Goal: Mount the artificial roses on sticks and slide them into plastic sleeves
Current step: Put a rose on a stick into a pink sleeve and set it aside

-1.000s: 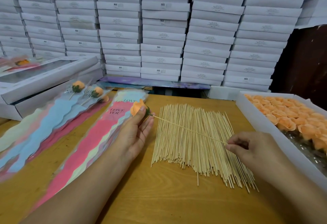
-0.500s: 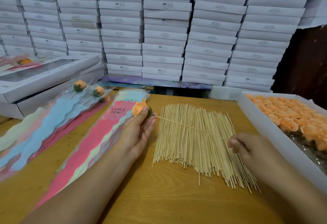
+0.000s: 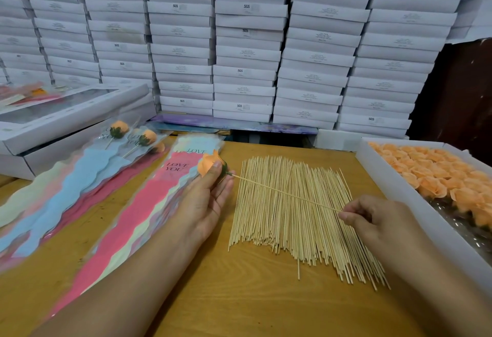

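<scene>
1. The left hand [image 3: 205,198] pinches an orange rose [image 3: 209,165] between thumb and fingers, at 11 o'clock of the stick pile [image 3: 300,217].
2. The right hand [image 3: 378,219] pinches the free end of a stick [image 3: 282,191]; its other tip sits in the rose's green base.
3. The stick spans above the pile, which lies on the table [image 3: 213,296].
4. Sleeves [image 3: 149,203] printed "LOVE YOU" lie at 9 o'clock of the pile, under the left hand.
5. Sleeved roses [image 3: 133,134] rest at 10 o'clock.
6. A tray [image 3: 399,190] of roses stands at 3 o'clock.
</scene>
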